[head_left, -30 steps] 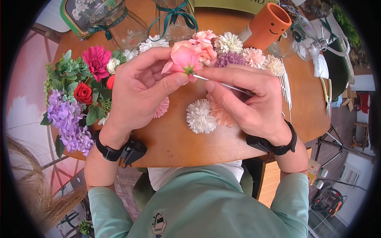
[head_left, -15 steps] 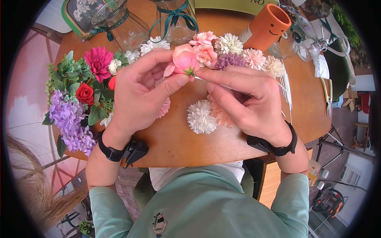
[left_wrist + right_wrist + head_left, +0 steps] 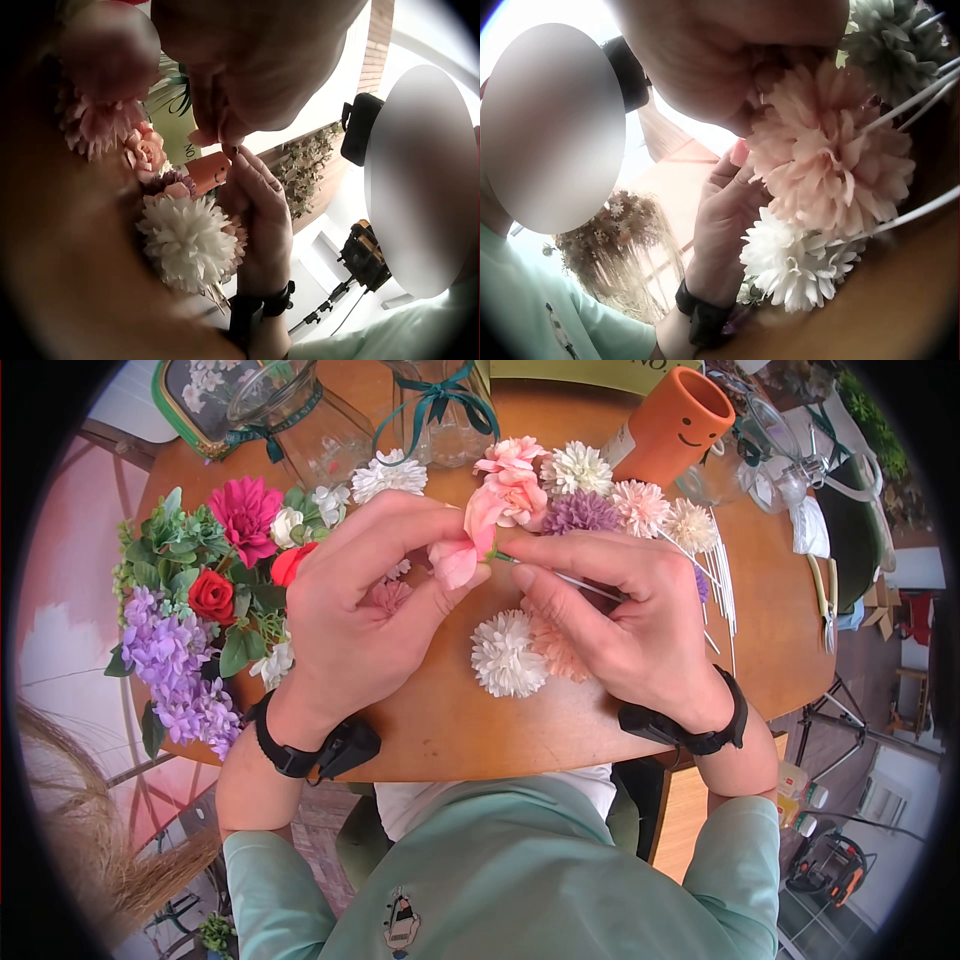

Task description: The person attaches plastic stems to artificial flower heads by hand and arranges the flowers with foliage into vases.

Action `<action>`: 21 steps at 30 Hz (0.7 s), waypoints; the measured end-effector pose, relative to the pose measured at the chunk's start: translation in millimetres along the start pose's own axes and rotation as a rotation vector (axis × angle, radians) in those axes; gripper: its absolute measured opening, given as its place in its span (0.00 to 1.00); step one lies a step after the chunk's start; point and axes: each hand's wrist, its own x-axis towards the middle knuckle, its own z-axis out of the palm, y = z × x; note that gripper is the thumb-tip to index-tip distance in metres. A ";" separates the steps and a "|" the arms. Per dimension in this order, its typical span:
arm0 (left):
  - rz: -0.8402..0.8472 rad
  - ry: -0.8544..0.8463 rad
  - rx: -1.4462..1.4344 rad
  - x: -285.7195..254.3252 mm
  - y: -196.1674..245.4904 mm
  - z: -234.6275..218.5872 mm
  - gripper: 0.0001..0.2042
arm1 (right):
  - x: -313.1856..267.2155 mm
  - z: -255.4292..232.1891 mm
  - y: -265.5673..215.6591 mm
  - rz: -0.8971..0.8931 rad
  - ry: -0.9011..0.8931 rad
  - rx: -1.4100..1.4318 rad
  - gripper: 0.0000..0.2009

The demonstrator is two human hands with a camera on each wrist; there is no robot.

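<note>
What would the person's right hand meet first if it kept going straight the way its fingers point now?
Most likely the pink flower, which the right hand points at with the thin white stem; the left hand holding that flower lies just behind it. Depth is unclear, but they appear already touching.

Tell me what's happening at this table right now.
A person seated at a round wooden table is working on an artificial pink flower. The left hand pinches the bloom between thumb and fingers, while the right hand holds a thin white stem wire with its tip at the flower's green base. Loose flower heads lie under and beyond the hands, among them a white pompom flower. A mixed bouquet lies on the left, and an orange smiley pot stands at the back.
</note>
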 end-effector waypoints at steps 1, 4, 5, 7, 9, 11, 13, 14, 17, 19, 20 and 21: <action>0.003 -0.041 0.039 -1.5 -0.9 -3.0 0.13 | -0.4 0.4 -0.5 0.000 -0.001 0.000 0.10; 0.040 -0.081 0.100 -1.5 -2.1 -4.8 0.15 | -1.0 0.8 -2.5 0.067 -0.007 0.045 0.09; 0.074 -0.082 0.122 -1.2 -2.3 -4.6 0.15 | -0.9 0.7 -3.1 0.093 -0.014 0.053 0.09; 0.058 -0.079 0.100 -1.3 -0.1 -2.9 0.14 | -1.2 1.2 -3.2 0.120 -0.021 0.061 0.09; 0.041 -0.075 0.079 -1.4 0.5 -2.5 0.14 | -2.2 2.3 -1.9 0.158 -0.012 0.124 0.09; 0.059 -0.073 0.088 -1.3 -0.3 -2.6 0.14 | -2.4 2.5 -0.9 0.163 -0.008 0.134 0.09; 0.089 -0.032 0.084 0.3 -1.0 -0.6 0.14 | -2.3 1.7 -1.1 0.167 -0.004 0.144 0.09; 0.119 0.010 0.079 1.4 -1.5 0.0 0.14 | -2.0 0.5 -1.7 0.152 -0.006 0.115 0.09; 0.118 0.052 0.078 3.4 -4.2 -0.8 0.15 | -0.3 1.2 0.6 0.109 0.023 0.092 0.09; 0.088 0.022 0.068 2.8 -2.6 -2.8 0.17 | 0.5 1.3 1.9 0.083 0.053 0.098 0.09; 0.058 -0.008 0.059 2.4 -1.3 -3.5 0.20 | 0.6 0.5 1.7 0.080 0.050 0.070 0.09; 0.058 -0.008 0.058 2.2 1.2 -1.7 0.20 | 0.9 0.0 1.4 0.076 0.047 0.042 0.09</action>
